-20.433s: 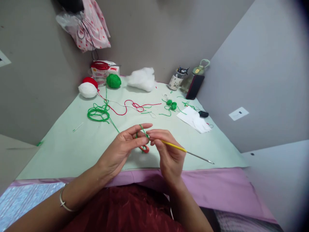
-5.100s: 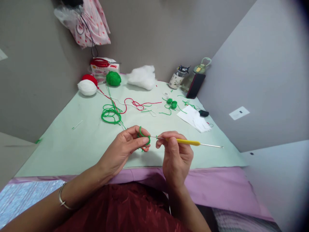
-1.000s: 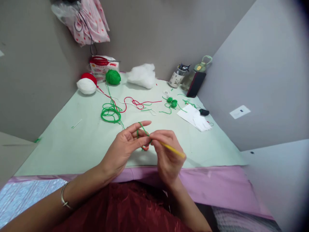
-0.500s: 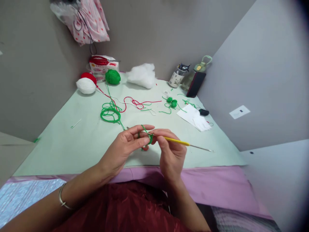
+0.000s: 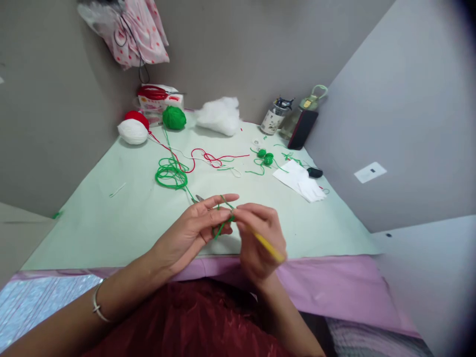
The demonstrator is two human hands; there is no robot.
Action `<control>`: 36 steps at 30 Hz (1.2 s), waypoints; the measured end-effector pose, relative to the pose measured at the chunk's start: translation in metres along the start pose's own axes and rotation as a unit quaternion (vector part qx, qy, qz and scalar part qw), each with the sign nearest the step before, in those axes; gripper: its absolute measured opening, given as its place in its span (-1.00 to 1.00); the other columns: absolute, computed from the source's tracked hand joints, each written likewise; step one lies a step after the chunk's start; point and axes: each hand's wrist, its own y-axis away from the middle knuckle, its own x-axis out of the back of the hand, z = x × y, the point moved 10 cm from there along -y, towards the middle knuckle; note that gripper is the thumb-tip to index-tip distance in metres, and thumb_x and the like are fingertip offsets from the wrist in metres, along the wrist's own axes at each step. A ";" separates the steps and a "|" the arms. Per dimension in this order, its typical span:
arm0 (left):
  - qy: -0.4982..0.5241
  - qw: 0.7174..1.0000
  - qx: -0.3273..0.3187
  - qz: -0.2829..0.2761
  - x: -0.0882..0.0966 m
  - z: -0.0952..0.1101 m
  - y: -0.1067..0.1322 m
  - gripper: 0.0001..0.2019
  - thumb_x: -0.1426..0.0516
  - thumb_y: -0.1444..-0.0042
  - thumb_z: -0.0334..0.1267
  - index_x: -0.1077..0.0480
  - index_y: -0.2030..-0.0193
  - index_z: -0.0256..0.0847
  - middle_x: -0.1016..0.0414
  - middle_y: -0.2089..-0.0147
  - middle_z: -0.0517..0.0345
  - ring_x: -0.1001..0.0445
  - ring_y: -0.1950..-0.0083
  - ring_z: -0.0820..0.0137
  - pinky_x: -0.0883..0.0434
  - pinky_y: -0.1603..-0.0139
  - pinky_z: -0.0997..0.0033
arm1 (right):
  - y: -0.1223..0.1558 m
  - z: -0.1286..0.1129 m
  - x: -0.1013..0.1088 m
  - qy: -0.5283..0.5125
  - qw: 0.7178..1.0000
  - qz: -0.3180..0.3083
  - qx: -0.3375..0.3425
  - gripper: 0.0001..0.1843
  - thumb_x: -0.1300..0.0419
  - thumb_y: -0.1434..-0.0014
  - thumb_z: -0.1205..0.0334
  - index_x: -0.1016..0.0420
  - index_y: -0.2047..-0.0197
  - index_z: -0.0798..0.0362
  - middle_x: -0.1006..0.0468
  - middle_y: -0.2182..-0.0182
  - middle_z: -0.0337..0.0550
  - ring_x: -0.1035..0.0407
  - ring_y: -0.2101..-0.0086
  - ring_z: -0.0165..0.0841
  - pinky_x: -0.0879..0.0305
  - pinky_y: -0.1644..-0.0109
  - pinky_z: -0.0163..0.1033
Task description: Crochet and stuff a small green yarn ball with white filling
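My left hand (image 5: 201, 220) pinches a small piece of green crochet work (image 5: 231, 217) between thumb and fingers, its index finger stretched out with green yarn running over it. A short green strand hangs below the fingers. My right hand (image 5: 262, 238) is closed on a crochet hook (image 5: 268, 246) with a yellow handle, smeared by motion; its tip is at the work, hidden by the fingers. From the left hand the yarn leads back to a loose green coil (image 5: 170, 174) on the table. Part of a pair of scissors (image 5: 199, 198) shows behind the left hand.
Behind stand green (image 5: 174, 118) and white yarn balls (image 5: 133, 132), a red one (image 5: 137, 118) and white stuffing (image 5: 219, 116). Small green crocheted pieces (image 5: 267, 158) lie right of centre, near white paper (image 5: 299, 181). A phone (image 5: 303, 130) leans against a bottle (image 5: 310, 101).
My right hand has turned, swinging the hook's handle end downward and toward me. The green work has rotated in my left fingers, and a strand now hangs below them.
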 end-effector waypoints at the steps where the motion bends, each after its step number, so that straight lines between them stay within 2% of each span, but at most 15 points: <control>1: 0.005 1.000 0.007 0.000 0.001 -0.001 -0.001 -0.64 -0.36 -0.14 -0.28 -0.60 -0.09 -0.22 -0.54 0.19 0.13 -0.45 0.23 0.46 -0.41 0.08 0.43 | -0.001 0.010 0.002 -0.052 0.997 0.013 -0.049 -0.76 -0.18 -0.38 0.37 -0.64 0.03 -0.09 -0.60 0.24 -0.14 -0.55 0.29 -0.33 -0.55 0.24 -0.18; 4: -0.005 1.000 -0.004 0.003 0.002 0.003 -0.001 -0.64 -0.34 -0.16 -0.27 -0.58 -0.12 -0.19 -0.54 0.21 0.14 -0.48 0.24 0.44 -0.40 0.06 0.40 | -0.002 0.035 -0.002 -0.217 0.960 0.029 -0.172 -0.79 -0.14 -0.42 0.28 -0.63 0.15 -0.04 -0.56 0.33 -0.21 -0.47 0.48 -0.41 -0.47 0.39 -0.22; 5: -0.016 1.000 -0.013 -0.001 0.001 0.004 0.000 -0.64 -0.34 -0.17 -0.26 -0.58 -0.12 -0.18 -0.55 0.22 0.14 -0.48 0.22 0.43 -0.40 0.06 0.40 | -0.003 0.039 -0.006 -0.246 0.950 0.025 -0.192 -0.80 -0.15 -0.42 0.26 -0.63 0.17 -0.03 -0.57 0.32 -0.20 -0.45 0.49 -0.43 -0.46 0.41 -0.23; 7: -0.046 0.998 -0.036 -0.009 -0.002 0.007 0.001 -0.66 -0.35 -0.16 -0.27 -0.59 -0.09 -0.16 -0.56 0.20 0.14 -0.48 0.18 0.41 -0.38 0.05 0.41 | -0.005 0.039 -0.011 -0.258 0.945 0.007 -0.200 -0.83 -0.20 -0.40 0.24 -0.65 0.17 -0.04 -0.62 0.26 -0.18 -0.47 0.45 -0.42 -0.46 0.39 -0.24; 10: -0.092 0.993 -0.074 -0.001 -0.003 0.011 0.002 -0.70 -0.36 -0.16 -0.26 -0.62 -0.05 -0.14 -0.57 0.19 0.15 -0.46 0.16 0.41 -0.37 0.06 0.42 | -0.005 0.032 -0.012 -0.216 0.961 -0.002 -0.171 -0.82 -0.20 -0.39 0.28 -0.66 0.13 -0.07 -0.66 0.24 -0.17 -0.52 0.35 -0.37 -0.49 0.32 -0.22; 13: -0.087 0.992 -0.086 0.033 0.000 0.012 0.002 -0.67 -0.39 -0.12 -0.24 -0.62 -0.05 -0.11 -0.56 0.23 0.19 -0.45 0.23 0.44 -0.37 0.11 0.42 | -0.001 0.019 -0.009 -0.120 0.987 -0.007 -0.103 -0.74 -0.21 -0.37 0.37 -0.67 0.04 -0.14 -0.64 0.23 -0.17 -0.54 0.26 -0.33 -0.53 0.23 -0.18; 16: -0.033 0.997 -0.052 0.038 0.000 0.005 -0.001 -0.61 -0.43 -0.07 -0.23 -0.62 -0.07 -0.12 -0.57 0.25 0.19 -0.45 0.24 0.46 -0.37 0.13 0.47 | 0.005 -0.001 -0.008 0.018 1.000 -0.013 0.000 -0.60 -0.28 -0.29 0.44 -0.65 -0.08 -0.22 -0.61 0.12 -0.13 -0.54 0.17 -0.29 -0.55 0.15 -0.14; 18: 0.006 1.000 -0.011 0.019 -0.002 -0.004 -0.002 -0.61 -0.43 -0.06 -0.24 -0.63 -0.06 -0.16 -0.60 0.20 0.14 -0.48 0.21 0.45 -0.39 0.10 0.47 | 0.005 -0.003 -0.005 0.034 0.999 0.000 0.017 -0.60 -0.28 -0.29 0.43 -0.65 -0.08 -0.23 -0.61 0.10 -0.12 -0.55 0.17 -0.27 -0.55 0.15 -0.12; 21: 0.029 0.999 0.021 0.001 -0.001 -0.008 -0.003 -0.66 -0.41 -0.08 -0.29 -0.65 -0.02 -0.20 -0.58 0.20 0.12 -0.49 0.22 0.46 -0.42 0.05 0.45 | 0.000 0.017 0.005 -0.082 0.993 0.035 -0.075 -0.75 -0.21 -0.36 0.36 -0.67 0.04 -0.14 -0.61 0.24 -0.16 -0.54 0.30 -0.32 -0.53 0.23 -0.14; 23: 0.013 1.000 0.008 0.004 0.002 -0.004 -0.004 -0.70 -0.39 -0.11 -0.28 -0.65 -0.01 -0.18 -0.56 0.24 0.15 -0.49 0.26 0.47 -0.42 0.06 0.44 | -0.002 0.035 0.005 -0.181 0.969 0.050 -0.160 -0.79 -0.16 -0.41 0.30 -0.65 0.13 -0.08 -0.58 0.32 -0.20 -0.49 0.42 -0.39 -0.48 0.33 -0.20; 25: -0.022 0.999 -0.019 0.012 0.004 0.002 -0.004 -0.72 -0.37 -0.13 -0.26 -0.65 0.00 -0.15 -0.55 0.25 0.17 -0.48 0.26 0.46 -0.40 0.08 0.44 | -0.002 0.044 0.000 -0.243 0.946 0.045 -0.211 -0.79 -0.16 -0.41 0.26 -0.65 0.18 -0.06 -0.57 0.33 -0.22 -0.45 0.47 -0.43 -0.45 0.39 -0.24; 26: -0.042 0.998 -0.037 0.016 0.003 0.005 -0.003 -0.73 -0.37 -0.13 -0.27 -0.65 0.01 -0.13 -0.55 0.25 0.18 -0.48 0.25 0.45 -0.39 0.08 0.44 | -0.003 0.043 -0.003 -0.251 0.944 0.032 -0.213 -0.80 -0.18 -0.40 0.25 -0.65 0.18 -0.05 -0.59 0.31 -0.20 -0.47 0.43 -0.41 -0.46 0.36 -0.24; 30: -0.091 0.992 -0.081 0.017 -0.002 0.011 -0.001 -0.71 -0.37 -0.13 -0.29 -0.64 -0.02 -0.11 -0.54 0.28 0.21 -0.45 0.23 0.44 -0.36 0.09 0.43 | -0.005 0.033 -0.009 -0.204 0.964 -0.005 -0.168 -0.84 -0.25 -0.36 0.29 -0.69 0.15 -0.07 -0.69 0.21 -0.15 -0.55 0.18 -0.29 -0.52 0.12 -0.15; 32: -0.090 0.993 -0.073 0.014 -0.003 0.010 0.000 -0.70 -0.36 -0.14 -0.28 -0.63 -0.04 -0.11 -0.54 0.26 0.21 -0.44 0.21 0.43 -0.36 0.07 0.42 | -0.003 0.038 -0.010 -0.210 0.959 -0.003 -0.192 -0.84 -0.24 -0.37 0.27 -0.69 0.14 -0.08 -0.70 0.23 -0.16 -0.54 0.26 -0.32 -0.52 0.16 -0.16; 36: -0.067 0.997 -0.035 0.002 -0.001 0.008 0.000 -0.68 -0.32 -0.18 -0.25 -0.59 -0.09 -0.14 -0.60 0.10 0.10 -0.48 0.12 0.36 -0.36 0.00 0.34 | 0.002 0.056 -0.016 -0.297 0.915 0.007 -0.274 -0.82 -0.22 -0.38 0.13 -0.62 0.21 -0.01 -0.68 0.33 -0.17 -0.46 0.46 -0.40 -0.46 0.35 -0.24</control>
